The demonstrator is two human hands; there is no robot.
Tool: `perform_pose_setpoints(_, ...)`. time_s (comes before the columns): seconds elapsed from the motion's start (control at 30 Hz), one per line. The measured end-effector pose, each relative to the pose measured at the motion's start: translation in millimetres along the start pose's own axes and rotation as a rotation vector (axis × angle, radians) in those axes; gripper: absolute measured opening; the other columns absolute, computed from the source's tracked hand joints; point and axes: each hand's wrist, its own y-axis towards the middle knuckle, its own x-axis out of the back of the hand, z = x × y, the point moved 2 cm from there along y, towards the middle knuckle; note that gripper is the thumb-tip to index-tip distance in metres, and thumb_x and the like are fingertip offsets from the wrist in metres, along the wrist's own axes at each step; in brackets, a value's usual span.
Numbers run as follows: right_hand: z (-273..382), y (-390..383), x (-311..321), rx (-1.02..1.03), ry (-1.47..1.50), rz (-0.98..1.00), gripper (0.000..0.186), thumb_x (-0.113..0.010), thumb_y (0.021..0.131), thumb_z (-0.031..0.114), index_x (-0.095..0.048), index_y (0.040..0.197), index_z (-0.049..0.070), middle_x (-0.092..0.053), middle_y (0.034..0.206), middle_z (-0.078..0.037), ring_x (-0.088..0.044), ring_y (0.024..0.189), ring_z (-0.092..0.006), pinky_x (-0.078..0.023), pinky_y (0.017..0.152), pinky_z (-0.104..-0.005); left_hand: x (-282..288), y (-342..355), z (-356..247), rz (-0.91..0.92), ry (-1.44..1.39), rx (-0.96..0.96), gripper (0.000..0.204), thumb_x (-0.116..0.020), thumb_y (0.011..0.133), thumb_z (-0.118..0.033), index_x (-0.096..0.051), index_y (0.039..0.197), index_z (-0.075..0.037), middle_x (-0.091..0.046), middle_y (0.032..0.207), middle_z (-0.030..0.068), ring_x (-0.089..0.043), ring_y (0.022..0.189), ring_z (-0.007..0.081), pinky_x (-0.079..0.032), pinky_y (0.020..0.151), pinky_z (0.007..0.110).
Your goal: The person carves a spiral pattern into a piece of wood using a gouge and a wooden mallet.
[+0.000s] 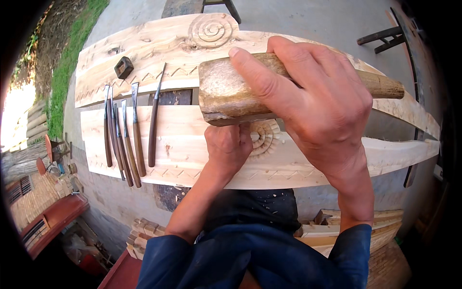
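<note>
While I stand here looking on, the round carved rosette of notched petals (271, 139) on the nearer long, pale wooden board (185, 130) makes a good mark to place things by. The worn brown wooden mallet (224, 91) appears on the far side of the rosette and a little to its left, and the bare right hand (322, 91) has its grip wrapped round it near where block meets handle, thumb laid along the block. The bare left hand (225, 147) is just left of the rosette, its fingers curled tight; the mallet hides the top of that fist, so I can't tell whether a tool is in it. To work well here, I'd keep the left wrist steady, set any blade to the line of the petals, and tap in light, even strokes with those knuckles clear of the block. The short hold up by the block seems suited to careful taps; a harder blow would want the right grip further back. The mallet's long axis runs left to right, roughly along the board: block to the left, handle end pointing right, past the rosette, toward the board's narrowing end. Well left of the rosette, a row of slim brown-handled metal chisels (138, 139) lies crosswise to the board, blades pointing to the far side.
</note>
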Motion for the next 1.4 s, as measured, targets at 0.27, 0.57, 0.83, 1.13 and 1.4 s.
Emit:
perform_pose_setpoints(0.27,-14.3,-4.9,4.7,-0.136,0.312,-0.174,0.059,-0.081,0.066,0.006,-0.082,0.124,0.02,-0.077,0.112,-0.008,-0.072,0.089,-0.0253,-0.06,0.08,-0.0333,-6.7,-2.8,5.8,-0.172,-0.253,0.144,0.022,-0.067,0.082,0.009,-0.074,0.1,-0.003,-0.07,0.074,0.0149,-0.07,0.062,0.035,-0.054,0.059,0.038)
perform_pose_setpoints(0.57,-7.4,-6.7,1.8,-0.159,0.389,-0.275,0.057,-0.082,0.068,0.009,-0.082,0.124,0.021,-0.076,0.111,-0.008,-0.072,0.09,-0.0249,-0.06,0.08,-0.0331,-12.6,-8.0,0.2,-0.176,-0.034,0.016,0.002,-0.071,0.095,0.003,-0.069,0.095,0.004,-0.071,0.075,0.0118,-0.067,0.064,0.021,-0.051,0.057,0.035)
perform_pose_setpoints(0.83,-14.0,-8.5,2.8,0.018,0.007,-0.147,0.058,-0.082,0.067,0.012,-0.082,0.125,0.022,-0.076,0.105,-0.007,-0.072,0.088,-0.0235,-0.059,0.078,-0.0341,-8.5,-7.2,1.5,-0.085,-0.102,0.128,0.009,-0.071,0.09,0.003,-0.065,0.085,0.003,-0.068,0.067,0.0142,-0.066,0.057,0.0272,-0.049,0.055,0.038)
perform_pose_setpoints(1.13,-3.5,-5.1,0.7,-0.069,0.193,-0.177,0.055,-0.081,0.069,0.008,-0.083,0.122,0.021,-0.076,0.103,-0.007,-0.073,0.089,-0.0258,-0.059,0.077,-0.0369,-3.7,-3.7,-4.8,-0.056,-0.077,0.128,0.006,-0.067,0.087,0.007,-0.064,0.082,0.005,-0.069,0.071,0.0151,-0.064,0.059,0.031,-0.049,0.055,0.039)
perform_pose_setpoints(1.4,-11.2,-6.3,-3.4,-0.064,0.167,-0.157,0.053,-0.082,0.069,0.012,-0.083,0.121,0.021,-0.077,0.106,-0.007,-0.074,0.09,-0.0246,-0.059,0.077,-0.0357,-13.3,-11.7,14.9,-0.083,-0.299,0.234,0.006,-0.069,0.092,0.005,-0.07,0.099,0.007,-0.07,0.073,0.0118,-0.069,0.063,0.0211,-0.052,0.058,0.036)
